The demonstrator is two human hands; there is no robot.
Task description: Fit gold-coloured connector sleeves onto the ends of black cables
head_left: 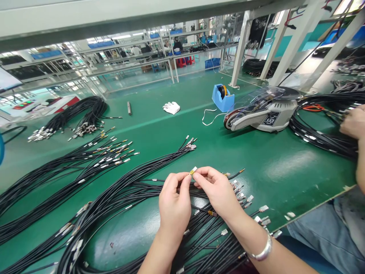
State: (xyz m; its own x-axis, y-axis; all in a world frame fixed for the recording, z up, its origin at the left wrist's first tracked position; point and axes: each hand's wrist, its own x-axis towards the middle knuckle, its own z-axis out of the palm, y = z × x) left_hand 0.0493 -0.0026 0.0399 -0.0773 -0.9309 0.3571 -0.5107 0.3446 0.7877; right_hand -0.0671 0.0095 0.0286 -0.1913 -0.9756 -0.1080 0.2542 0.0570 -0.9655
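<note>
Near the middle of the view, my left hand (175, 198) and my right hand (215, 188) meet fingertip to fingertip. Both pinch a small cable connector (193, 171) with a silver end and a yellow band. Its cable is mostly hidden by my fingers. Below and behind my hands, a bundle of black cables (114, 186) curves over the green table (125, 232), with metal connector ends (264, 208) spread at the right. A silver bracelet is on my right wrist.
More black cable bundles (37, 179) lie at the left. Beyond my hands are a white glove (171, 107), a blue tape dispenser (223, 98) and a grey machine (265, 114). At the right edge, another person's hand (353, 121) touches coiled cables (316, 140).
</note>
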